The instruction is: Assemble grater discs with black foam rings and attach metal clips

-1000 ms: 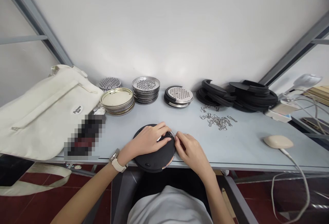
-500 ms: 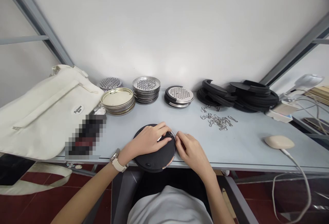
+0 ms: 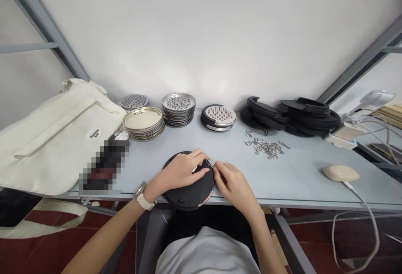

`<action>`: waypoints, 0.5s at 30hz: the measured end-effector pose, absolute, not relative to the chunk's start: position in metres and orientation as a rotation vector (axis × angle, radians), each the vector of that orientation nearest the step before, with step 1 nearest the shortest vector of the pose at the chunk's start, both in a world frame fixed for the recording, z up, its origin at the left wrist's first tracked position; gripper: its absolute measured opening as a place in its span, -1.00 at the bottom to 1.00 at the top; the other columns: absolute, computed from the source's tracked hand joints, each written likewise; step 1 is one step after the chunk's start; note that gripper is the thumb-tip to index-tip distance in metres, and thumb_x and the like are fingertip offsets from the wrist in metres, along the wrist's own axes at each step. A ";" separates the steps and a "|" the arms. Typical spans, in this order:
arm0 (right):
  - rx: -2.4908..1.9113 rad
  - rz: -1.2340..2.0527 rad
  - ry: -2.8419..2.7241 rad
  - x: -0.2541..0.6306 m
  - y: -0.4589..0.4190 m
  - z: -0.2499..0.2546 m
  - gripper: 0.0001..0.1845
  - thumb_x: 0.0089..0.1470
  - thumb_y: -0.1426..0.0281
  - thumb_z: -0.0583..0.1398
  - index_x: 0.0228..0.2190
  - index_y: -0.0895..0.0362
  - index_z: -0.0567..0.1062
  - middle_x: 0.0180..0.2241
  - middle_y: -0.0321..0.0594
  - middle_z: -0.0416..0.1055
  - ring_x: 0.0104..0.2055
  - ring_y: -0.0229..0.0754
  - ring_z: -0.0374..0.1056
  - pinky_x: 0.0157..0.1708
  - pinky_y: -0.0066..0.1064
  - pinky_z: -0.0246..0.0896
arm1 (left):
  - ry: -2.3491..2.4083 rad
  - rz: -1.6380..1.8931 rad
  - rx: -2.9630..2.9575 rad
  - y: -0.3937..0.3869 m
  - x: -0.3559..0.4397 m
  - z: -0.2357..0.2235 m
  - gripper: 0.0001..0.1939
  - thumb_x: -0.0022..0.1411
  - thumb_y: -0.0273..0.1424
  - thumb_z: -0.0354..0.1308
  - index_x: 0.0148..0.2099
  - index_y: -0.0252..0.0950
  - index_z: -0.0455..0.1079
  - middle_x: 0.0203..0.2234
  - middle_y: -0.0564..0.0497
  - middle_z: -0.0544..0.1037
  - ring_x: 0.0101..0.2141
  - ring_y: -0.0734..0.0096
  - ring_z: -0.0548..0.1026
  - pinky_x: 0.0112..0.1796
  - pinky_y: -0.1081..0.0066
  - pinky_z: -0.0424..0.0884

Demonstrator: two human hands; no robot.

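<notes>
A black round disc (image 3: 196, 191) with a metal rim lies near the table's front edge, overhanging it a little. My left hand (image 3: 180, 171) lies across the disc, palm down, its thumb and fingers gripping near the right edge. A bit of white shows under those fingers. At that edge my right hand (image 3: 235, 184) pinches a small wire clip (image 3: 210, 164) between thumb and forefinger. The clip's far end is hidden by the fingers. Similar wire clips (image 3: 266, 148) lie in a loose pile to the right.
Along the wall stand gold-rimmed metal discs (image 3: 143, 127), metal grater plates (image 3: 179, 108), black-edged graters (image 3: 220, 117) and black plastic discs (image 3: 309, 117). A white bag (image 3: 59, 135) leans at the left. On the right are a cream mouse-shaped device (image 3: 341, 173) and its cable.
Both hands stay in nearly the same place on the disc. The wire clip between them has shifted slightly and shows more clearly now.
</notes>
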State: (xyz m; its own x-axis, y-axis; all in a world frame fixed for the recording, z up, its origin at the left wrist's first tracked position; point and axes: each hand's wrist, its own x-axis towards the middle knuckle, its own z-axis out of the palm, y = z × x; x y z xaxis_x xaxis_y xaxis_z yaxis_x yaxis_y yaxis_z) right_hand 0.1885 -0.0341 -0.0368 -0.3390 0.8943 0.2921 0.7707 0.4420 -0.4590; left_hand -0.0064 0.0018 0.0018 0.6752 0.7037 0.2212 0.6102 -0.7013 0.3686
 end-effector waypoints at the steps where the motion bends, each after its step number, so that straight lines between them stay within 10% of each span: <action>1: -1.397 0.326 -2.194 0.188 -0.034 -0.037 -0.80 0.27 0.41 -0.07 -0.43 0.09 0.17 -0.51 -0.30 0.25 -0.42 -0.20 0.20 -0.35 -0.39 0.06 | 1.056 0.512 2.620 0.002 -0.006 0.001 -0.79 0.35 -0.26 -0.06 -0.06 -0.21 0.27 -0.28 0.06 0.39 -0.36 0.45 0.43 -0.30 0.43 0.30; 15: -1.403 0.299 -2.193 0.188 -0.034 -0.037 -0.80 0.26 0.42 -0.07 -0.43 0.09 0.19 -0.52 -0.31 0.24 -0.43 -0.20 0.20 -0.37 -0.40 0.05 | 1.066 0.495 2.618 0.002 -0.007 0.001 -0.80 0.34 -0.25 -0.05 -0.09 -0.22 0.27 -0.31 0.06 0.38 -0.38 0.44 0.42 -0.31 0.42 0.29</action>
